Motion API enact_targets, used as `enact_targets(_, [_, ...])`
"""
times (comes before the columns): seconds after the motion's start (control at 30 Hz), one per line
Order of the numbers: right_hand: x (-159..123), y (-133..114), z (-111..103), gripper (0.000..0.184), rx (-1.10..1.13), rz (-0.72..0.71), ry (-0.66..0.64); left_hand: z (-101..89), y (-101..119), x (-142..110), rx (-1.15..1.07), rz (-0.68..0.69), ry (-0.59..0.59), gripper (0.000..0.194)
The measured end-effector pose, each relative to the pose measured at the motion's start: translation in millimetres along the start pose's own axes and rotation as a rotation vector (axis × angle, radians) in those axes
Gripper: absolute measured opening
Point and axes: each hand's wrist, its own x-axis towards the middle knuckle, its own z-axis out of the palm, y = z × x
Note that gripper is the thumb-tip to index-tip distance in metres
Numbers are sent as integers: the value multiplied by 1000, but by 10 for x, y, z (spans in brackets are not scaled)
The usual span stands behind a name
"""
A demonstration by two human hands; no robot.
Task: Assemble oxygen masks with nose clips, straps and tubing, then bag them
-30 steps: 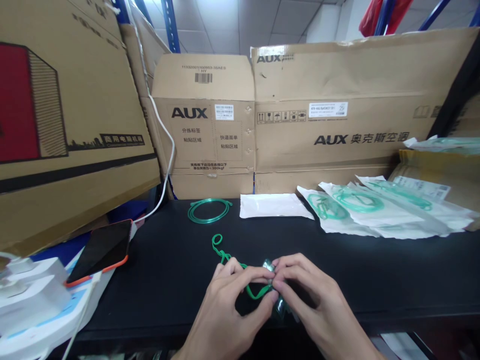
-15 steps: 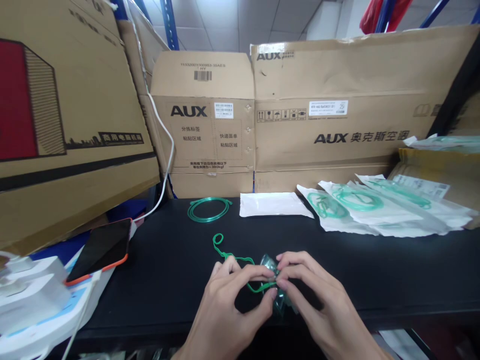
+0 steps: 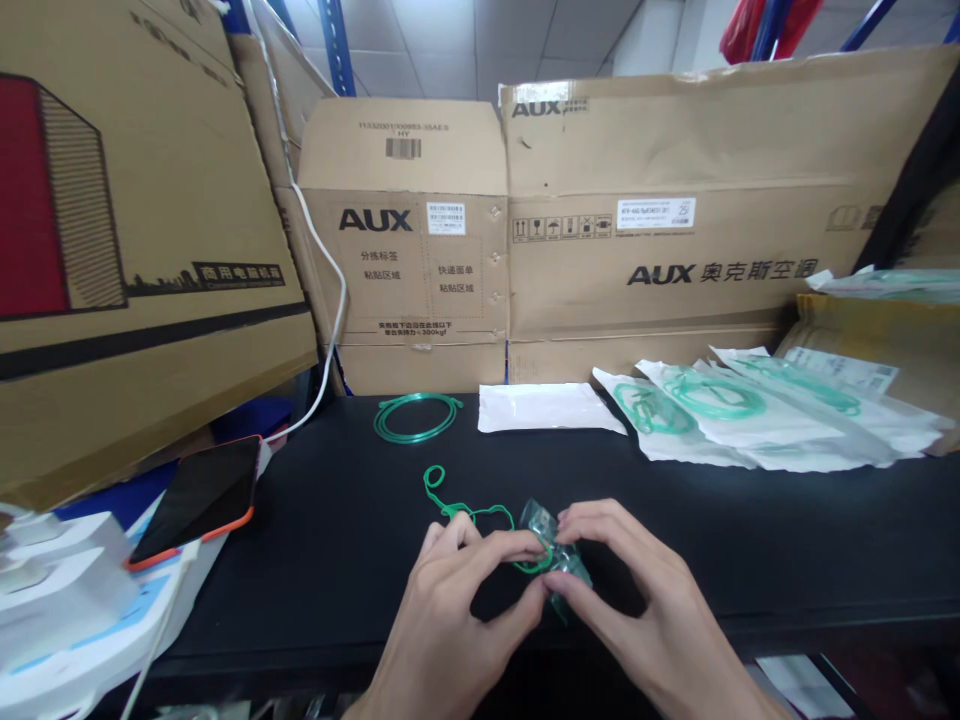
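A clear, green-tinted plastic oxygen mask (image 3: 574, 566), partly hidden by fingers, is between my hands near the table's front edge. A green elastic strap (image 3: 491, 510) runs from it to the left, its far end curled in a small loop on the black surface. My left hand (image 3: 469, 600) pinches the mask's left side, where the strap bends round beside the index fingertip. On the other side my right hand (image 3: 637, 590) has thumb and fingers closed on the mask. The two thumb tips almost meet in front of it.
Coiled green tubing (image 3: 418, 418) lies behind my left hand. A white packet (image 3: 549, 409) and several pouches with green tubing (image 3: 720, 395) lie at the back right. A phone (image 3: 199, 500) rests on a white power strip (image 3: 75, 600) at left. Cardboard boxes (image 3: 405, 250) wall the back.
The mask has turned slightly between my hands, and more of it shows. The strap's near end has gone from a straight stretch to a bend by my left index finger.
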Motion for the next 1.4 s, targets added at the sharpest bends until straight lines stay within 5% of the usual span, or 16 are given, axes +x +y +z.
enact_targets(0.33, [19, -31, 86, 9, -14, 37, 49, 13, 9, -2, 19, 34, -2, 34])
enact_targets(0.53, [11, -39, 22, 10, 12, 37, 52, 3, 18, 29, 0, -77, -52, 26])
enact_targets(0.9, [66, -186, -261, 11, 42, 112, 381, -13, -7, 22, 10, -192, -119, 17])
enact_targets(0.97, [78, -177, -279, 11, 8, 68, 321, 0, -10, 9, 12, -181, -122, 17])
enact_targets(1.17, [40, 9, -166, 24, -108, -89, -221, -61, -85, -16, 24, -113, -106, 33])
enact_targets(1.23, [20, 67, -126, 36, -145, -76, -290, -189, -139, -9, 54, -115, -99, 39])
enact_targets(1.4, [-1, 118, -107, 42, -169, -22, -345, -567, -301, 39, 159, -211, 27, 19])
